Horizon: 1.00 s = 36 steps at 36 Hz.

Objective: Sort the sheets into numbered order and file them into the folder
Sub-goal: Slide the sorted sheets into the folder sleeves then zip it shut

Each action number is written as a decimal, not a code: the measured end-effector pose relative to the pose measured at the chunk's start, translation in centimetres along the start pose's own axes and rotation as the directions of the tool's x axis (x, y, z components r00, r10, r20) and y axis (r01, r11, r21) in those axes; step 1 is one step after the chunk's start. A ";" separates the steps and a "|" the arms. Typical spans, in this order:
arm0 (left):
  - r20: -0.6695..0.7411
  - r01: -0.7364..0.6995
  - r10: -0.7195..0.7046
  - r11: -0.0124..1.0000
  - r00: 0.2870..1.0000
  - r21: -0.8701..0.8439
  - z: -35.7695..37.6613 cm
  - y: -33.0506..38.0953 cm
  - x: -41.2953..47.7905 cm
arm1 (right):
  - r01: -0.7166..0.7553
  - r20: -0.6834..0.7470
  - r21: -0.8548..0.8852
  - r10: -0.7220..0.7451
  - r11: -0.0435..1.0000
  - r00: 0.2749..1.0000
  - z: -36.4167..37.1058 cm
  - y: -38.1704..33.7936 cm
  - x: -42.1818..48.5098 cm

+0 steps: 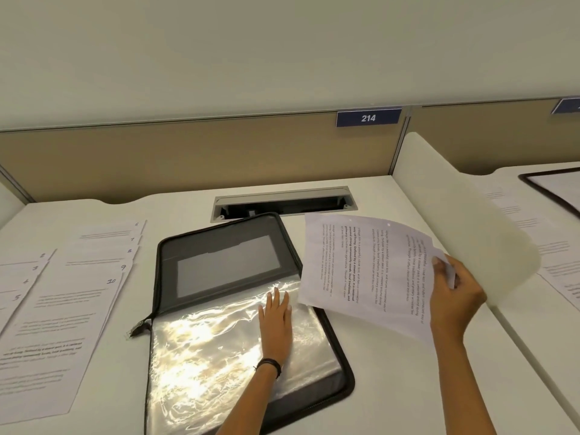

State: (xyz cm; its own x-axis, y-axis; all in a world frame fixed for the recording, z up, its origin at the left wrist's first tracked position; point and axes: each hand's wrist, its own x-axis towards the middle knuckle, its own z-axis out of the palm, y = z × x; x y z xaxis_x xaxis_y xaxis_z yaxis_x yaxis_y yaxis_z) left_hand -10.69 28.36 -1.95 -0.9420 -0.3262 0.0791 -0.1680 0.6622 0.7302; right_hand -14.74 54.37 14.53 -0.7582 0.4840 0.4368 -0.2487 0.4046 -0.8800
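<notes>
Head view: my right hand [455,296] is pinching fanned white printed sheets [364,271] just right of the open black zip folder [226,246]; my left hand [276,321] is lying flat, pressing its glossy plastic sleeve [201,346], sheets' long axis running towards it.

White desk [392,387], evenly lit, no hard shadows. Tan partition panel [188,158] along far edge; blue tag marked 214 [368,118] on its top rail. Grey cable hatch [282,202] recessed near back, lid open. Curved white divider [455,199] at right, neighbouring desk [539,328] beyond. Pale wall [282,42] above.
</notes>
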 end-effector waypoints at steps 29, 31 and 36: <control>0.079 0.001 -0.006 0.998 0.997 0.058 -0.5 0.4 0.0 | -0.159 0.216 -0.211 0.205 0.964 0.955 1.3 1.5 3.5; 0.092 0.005 -0.014 0.995 0.996 0.098 -0.5 0.4 0.0 | -0.179 0.224 -0.215 0.227 0.960 0.948 1.3 1.4 4.2; 0.109 0.000 -0.017 0.989 0.994 0.150 -0.6 1.1 -0.2 | -0.264 0.283 -0.196 0.312 0.944 0.907 1.6 1.2 5.6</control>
State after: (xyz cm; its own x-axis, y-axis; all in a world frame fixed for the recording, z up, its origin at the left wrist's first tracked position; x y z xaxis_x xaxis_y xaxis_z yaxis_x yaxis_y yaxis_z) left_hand -10.53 28.71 -0.74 -0.9651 -0.2619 -0.0073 -0.2098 0.7558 0.6203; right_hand -20.23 56.34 15.66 -0.9360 0.3454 0.0684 0.0834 0.4061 -0.9100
